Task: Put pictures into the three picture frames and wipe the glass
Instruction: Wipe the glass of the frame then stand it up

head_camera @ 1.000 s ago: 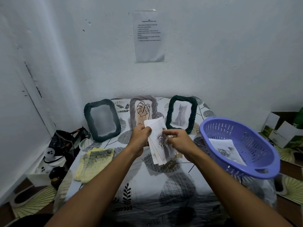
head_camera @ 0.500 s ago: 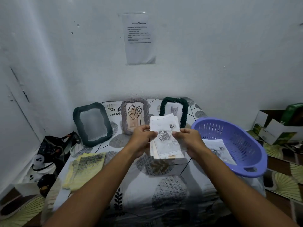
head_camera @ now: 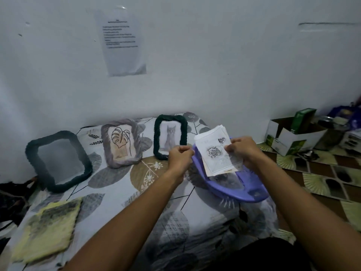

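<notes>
Head cam: cat frame (head_camera: 170, 139) and leaf frame (head_camera: 121, 142) filled, big dark frame (head_camera: 58, 160) empty; right hand (head_camera: 242, 151) pinches rose prints (head_camera: 215, 153), left hand (head_camera: 178, 156) curled, grip unclear.

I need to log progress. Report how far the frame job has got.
Done: the grey frame shows a leaf drawing and the small dark green frame a cat picture.

In hand: the right hand holds a stack of prints, rose drawing on top, over the purple basket; the left hand is curled beside it.

Left: the large dark green frame looks empty. The yellow cloth lies untouched.
</notes>
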`<state>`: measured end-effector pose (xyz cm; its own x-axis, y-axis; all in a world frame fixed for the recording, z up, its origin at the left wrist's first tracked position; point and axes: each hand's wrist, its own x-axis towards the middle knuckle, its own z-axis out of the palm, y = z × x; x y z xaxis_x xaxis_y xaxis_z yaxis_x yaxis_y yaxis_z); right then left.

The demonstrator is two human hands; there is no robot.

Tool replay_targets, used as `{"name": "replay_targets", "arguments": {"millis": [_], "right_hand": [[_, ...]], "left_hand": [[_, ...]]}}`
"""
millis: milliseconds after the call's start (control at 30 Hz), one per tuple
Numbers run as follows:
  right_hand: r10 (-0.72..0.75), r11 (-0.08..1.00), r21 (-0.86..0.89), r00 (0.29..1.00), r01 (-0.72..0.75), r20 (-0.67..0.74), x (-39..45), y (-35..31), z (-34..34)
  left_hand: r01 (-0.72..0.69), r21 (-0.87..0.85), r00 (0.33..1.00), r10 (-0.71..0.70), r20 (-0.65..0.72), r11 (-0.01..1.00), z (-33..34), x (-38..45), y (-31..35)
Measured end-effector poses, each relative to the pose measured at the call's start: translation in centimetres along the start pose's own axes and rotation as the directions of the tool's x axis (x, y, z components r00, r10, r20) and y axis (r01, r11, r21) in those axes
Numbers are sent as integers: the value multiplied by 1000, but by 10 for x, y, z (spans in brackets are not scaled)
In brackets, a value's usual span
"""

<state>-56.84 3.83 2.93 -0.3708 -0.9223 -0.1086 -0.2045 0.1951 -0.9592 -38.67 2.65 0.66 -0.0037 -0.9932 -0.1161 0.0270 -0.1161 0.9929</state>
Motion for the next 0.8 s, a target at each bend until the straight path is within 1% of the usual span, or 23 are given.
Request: {"name": "replay_targets", "arguments": {"millis": [67, 100, 200, 233, 300, 467, 567, 667, 733, 800], "right_hand": [[11, 997, -74, 998, -16, -64, 17, 9, -17], [13, 991, -130, 997, -23, -71, 24, 13, -22], [90, 930, -359, 996, -76, 24, 35, 28, -26], [110, 899, -430, 993, -82, 41, 38, 34, -24], [135, 845, -525, 990, -100, 29, 43, 43, -19], [165, 824, -550, 986, -134, 7, 49, 53, -9], [154, 742, -662, 988, -106, 15, 49, 53, -6], [105, 597, -799, 994, -68, -6, 46, 54, -2], [82, 519, -853, 997, -54, -14, 42, 54, -1], [60, 469, -882, 998, -36, -8, 39, 53, 0]], "left_hand": [[45, 37, 999, -45, -24, 998, 4, 5, -7], [86, 44, 996, -86, -19, 995, 5, 5, -10], [195, 44, 979, -197, 47, 980, 11, 1, -19], [205, 37, 976, -207, 60, 978, 12, 0, -21], [208, 16, 976, -208, 69, 978, 13, 1, -24], [219, -10, 972, -217, 85, 976, 10, 7, -26], [240, -36, 966, -235, 109, 970, 9, 9, -27], [251, -39, 962, -245, 119, 967, 7, 11, -29], [253, -40, 961, -246, 123, 967, 6, 12, -29], [256, -37, 960, -249, 130, 966, 5, 12, -29]]}}
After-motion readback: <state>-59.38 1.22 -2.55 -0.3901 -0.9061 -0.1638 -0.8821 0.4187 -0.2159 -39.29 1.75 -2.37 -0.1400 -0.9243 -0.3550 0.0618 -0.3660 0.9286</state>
